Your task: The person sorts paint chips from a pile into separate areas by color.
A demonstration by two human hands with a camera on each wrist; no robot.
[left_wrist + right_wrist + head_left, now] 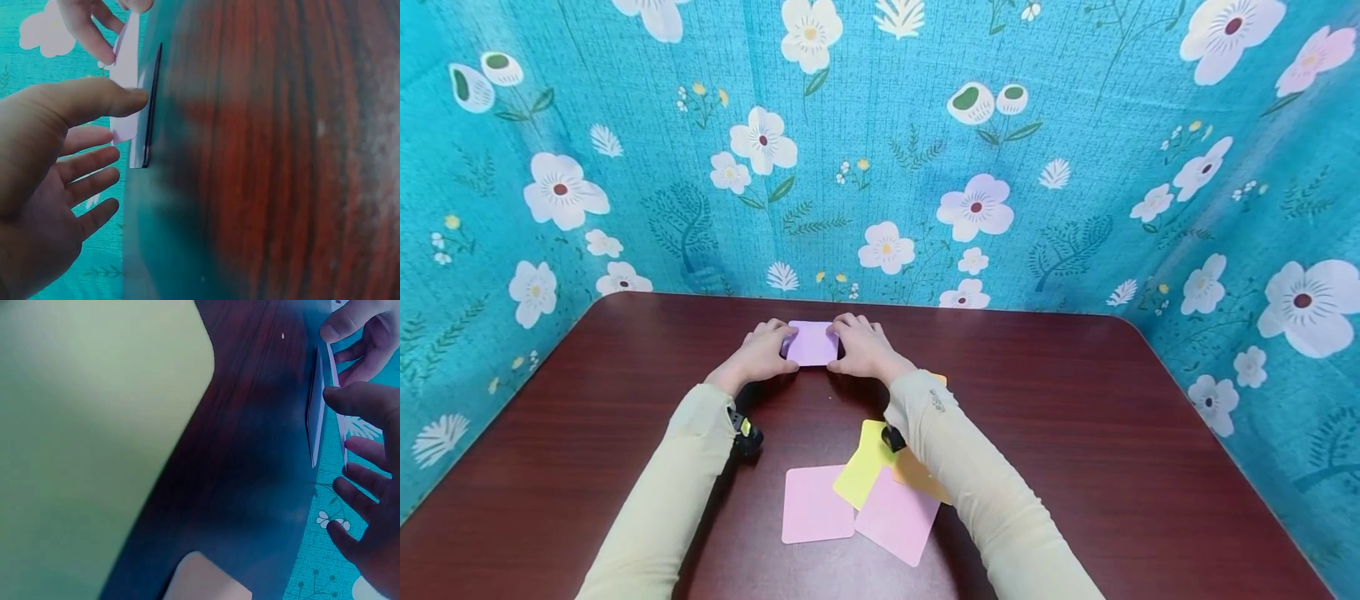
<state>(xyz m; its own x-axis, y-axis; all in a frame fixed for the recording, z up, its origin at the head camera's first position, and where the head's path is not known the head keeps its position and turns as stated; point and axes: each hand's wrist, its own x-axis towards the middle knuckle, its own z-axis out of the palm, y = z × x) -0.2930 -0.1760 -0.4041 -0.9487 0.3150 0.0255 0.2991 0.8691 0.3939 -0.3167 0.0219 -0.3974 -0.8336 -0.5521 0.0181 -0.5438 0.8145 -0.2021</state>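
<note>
A light purple square card (812, 343) is held between both hands near the far edge of the table. My left hand (760, 352) grips its left side with the thumb and index finger, the other fingers spread. On the opposite side, my right hand (865, 346) pinches the card in the same way. The left wrist view shows the purple card (127, 56) edge-on, tilted up off the table. Just below it, a thin dark-edged flat piece (150, 115) lies on the tabletop, also visible as a flat piece (316, 412) in the right wrist view.
Nearer the body lie two pink cards (817, 504), a yellow card (867, 467) and an orange card (917, 477), partly overlapping. Another orange edge (942, 379) peeks out behind the right sleeve. A blue floral curtain (880, 150) hangs behind the dark red-brown table (1075, 417).
</note>
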